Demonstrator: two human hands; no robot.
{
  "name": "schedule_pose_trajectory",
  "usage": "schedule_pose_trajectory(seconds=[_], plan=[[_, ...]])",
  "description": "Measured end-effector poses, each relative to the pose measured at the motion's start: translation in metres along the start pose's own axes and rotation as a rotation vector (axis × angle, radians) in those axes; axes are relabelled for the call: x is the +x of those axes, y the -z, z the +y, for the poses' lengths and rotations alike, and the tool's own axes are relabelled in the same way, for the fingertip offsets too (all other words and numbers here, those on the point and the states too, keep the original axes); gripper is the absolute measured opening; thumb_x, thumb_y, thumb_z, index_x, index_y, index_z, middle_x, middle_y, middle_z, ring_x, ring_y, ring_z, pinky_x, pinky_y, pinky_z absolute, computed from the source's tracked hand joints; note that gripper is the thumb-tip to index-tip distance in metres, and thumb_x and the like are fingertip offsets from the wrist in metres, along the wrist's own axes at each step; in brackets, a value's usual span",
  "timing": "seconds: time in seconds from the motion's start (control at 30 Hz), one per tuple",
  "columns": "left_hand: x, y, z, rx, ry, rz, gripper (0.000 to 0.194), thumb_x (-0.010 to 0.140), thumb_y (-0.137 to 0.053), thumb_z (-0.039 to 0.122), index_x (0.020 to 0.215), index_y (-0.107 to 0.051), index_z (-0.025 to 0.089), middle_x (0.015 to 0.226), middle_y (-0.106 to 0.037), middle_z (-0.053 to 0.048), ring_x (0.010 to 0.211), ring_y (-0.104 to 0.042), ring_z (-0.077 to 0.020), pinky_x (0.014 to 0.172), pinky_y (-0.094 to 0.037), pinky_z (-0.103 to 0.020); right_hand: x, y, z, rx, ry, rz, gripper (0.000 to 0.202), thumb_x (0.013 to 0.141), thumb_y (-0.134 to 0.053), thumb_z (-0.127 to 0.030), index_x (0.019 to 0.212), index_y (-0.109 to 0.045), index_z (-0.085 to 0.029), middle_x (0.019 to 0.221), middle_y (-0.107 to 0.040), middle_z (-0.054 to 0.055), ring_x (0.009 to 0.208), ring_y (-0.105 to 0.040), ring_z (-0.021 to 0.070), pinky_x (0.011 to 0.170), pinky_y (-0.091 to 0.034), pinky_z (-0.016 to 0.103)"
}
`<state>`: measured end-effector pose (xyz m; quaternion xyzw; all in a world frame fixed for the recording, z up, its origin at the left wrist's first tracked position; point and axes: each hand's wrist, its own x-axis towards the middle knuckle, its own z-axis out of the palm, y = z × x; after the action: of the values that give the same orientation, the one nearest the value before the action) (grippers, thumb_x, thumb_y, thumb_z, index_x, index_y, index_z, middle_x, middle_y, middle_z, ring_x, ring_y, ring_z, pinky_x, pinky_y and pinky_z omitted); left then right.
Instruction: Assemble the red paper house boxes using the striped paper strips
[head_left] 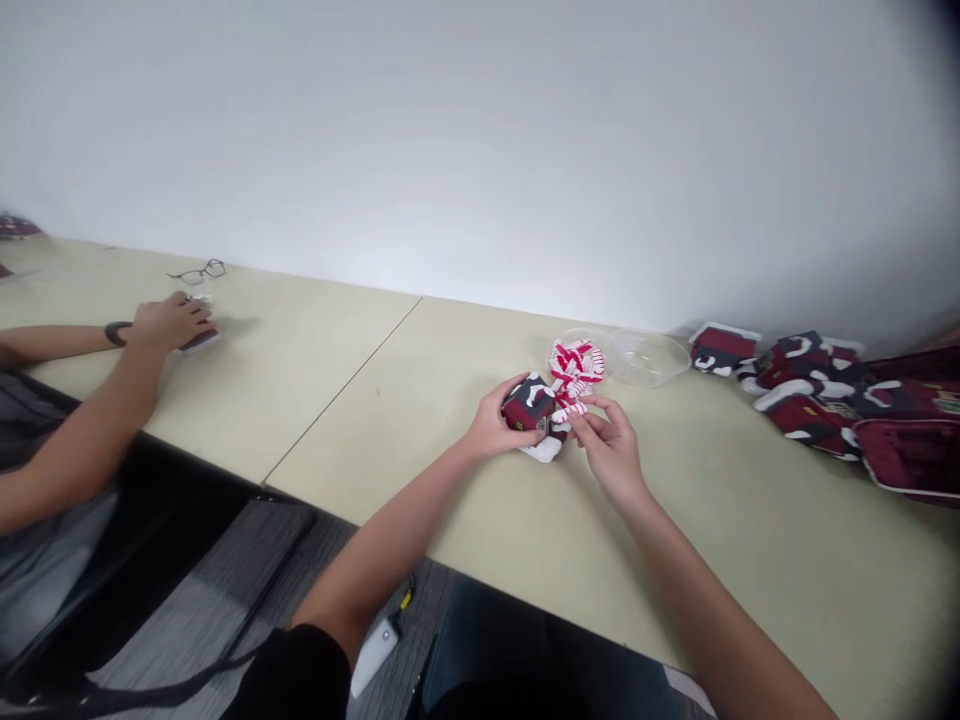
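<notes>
My left hand (496, 422) is wrapped round a small dark red and black box (525, 402) with white patches, held just above the table. At the box's right side my right hand (609, 445) pinches a small red-and-white striped piece (570, 412) between thumb and fingers. Just behind the box, a pile of red-and-white striped pieces (577, 360) lies in a clear round plastic container (551, 350). Part of the box is covered by my left fingers.
A clear round lid or dish (649, 358) adjoins the container. Several dark red and black packs (810, 420) are heaped at the right. At the left, another person's hand (169, 322) rests on an item near eyeglasses (201, 272). The table (360, 400) has a seam.
</notes>
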<state>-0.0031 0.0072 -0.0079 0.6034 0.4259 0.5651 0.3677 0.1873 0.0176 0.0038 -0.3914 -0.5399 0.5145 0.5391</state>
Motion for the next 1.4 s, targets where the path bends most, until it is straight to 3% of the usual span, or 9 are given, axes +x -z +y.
schedule_pose_trajectory(seconds=[0.17, 0.5, 0.73, 1.0, 1.2, 1.4], plan=[[0.000, -0.002, -0.005, -0.213, 0.065, -0.003, 0.106, 0.049, -0.094, 0.048, 0.140, -0.049, 0.019, 0.130, -0.064, -0.014, 0.119, -0.064, -0.0271, 0.113, -0.049, -0.044, -0.007, -0.006, -0.002, -0.018, 0.059, 0.009, 0.045, 0.070, -0.082, -0.045, 0.101, -0.061, -0.020, 0.076, -0.071, 0.002, 0.067, -0.063, 0.0145, 0.064, -0.049, 0.026], [-0.004, -0.004, 0.001, -0.151, -0.026, -0.043, 0.100, 0.052, -0.093, 0.042, 0.140, -0.052, 0.017, 0.132, -0.063, -0.015, 0.122, -0.063, -0.0285, 0.114, -0.048, -0.042, -0.013, -0.007, -0.001, -0.004, 0.038, 0.032, 0.042, 0.064, -0.086, -0.039, 0.097, -0.069, -0.020, 0.076, -0.070, 0.001, 0.072, -0.065, 0.0146, 0.069, -0.050, 0.027], [-0.004, -0.007, 0.001, -0.204, -0.016, -0.054, 0.105, 0.051, -0.094, 0.043, 0.141, -0.049, 0.016, 0.135, -0.062, -0.017, 0.125, -0.061, -0.0294, 0.113, -0.049, -0.042, -0.016, -0.006, -0.003, 0.035, 0.020, 0.043, 0.049, 0.060, -0.089, -0.036, 0.101, -0.065, -0.021, 0.075, -0.070, 0.000, 0.068, -0.063, 0.0144, 0.065, -0.050, 0.026], [-0.002, -0.008, 0.012, -0.079, -0.333, -0.028, 0.091, 0.058, -0.090, 0.045, 0.136, -0.052, 0.018, 0.137, -0.058, -0.017, 0.128, -0.058, -0.0284, 0.113, -0.048, -0.040, -0.022, -0.005, -0.007, -0.025, 0.224, 0.070, 0.035, 0.068, -0.084, -0.034, 0.094, -0.063, -0.022, 0.085, -0.070, 0.001, 0.077, -0.064, 0.0149, 0.074, -0.051, 0.028], [-0.005, -0.004, 0.026, -0.023, -0.437, -0.008, 0.089, 0.063, -0.088, 0.044, 0.140, -0.048, 0.023, 0.139, -0.055, -0.015, 0.131, -0.055, -0.0281, 0.115, -0.046, -0.041, -0.030, -0.001, -0.021, -0.013, 0.266, 0.055, 0.035, 0.064, -0.087, -0.035, 0.084, -0.063, -0.021, 0.091, -0.070, 0.005, 0.084, -0.068, 0.0195, 0.078, -0.056, 0.035], [-0.008, -0.003, 0.038, 0.095, -0.518, -0.008, 0.090, 0.067, -0.085, 0.049, 0.143, -0.045, 0.025, 0.138, -0.055, -0.015, 0.130, -0.056, -0.0281, 0.113, -0.048, -0.042, -0.037, -0.002, -0.031, -0.095, 0.415, 0.046, 0.024, 0.070, -0.084, -0.031, 0.086, -0.068, -0.023, 0.087, -0.069, 0.005, 0.087, -0.067, 0.0200, 0.077, -0.056, 0.034]])
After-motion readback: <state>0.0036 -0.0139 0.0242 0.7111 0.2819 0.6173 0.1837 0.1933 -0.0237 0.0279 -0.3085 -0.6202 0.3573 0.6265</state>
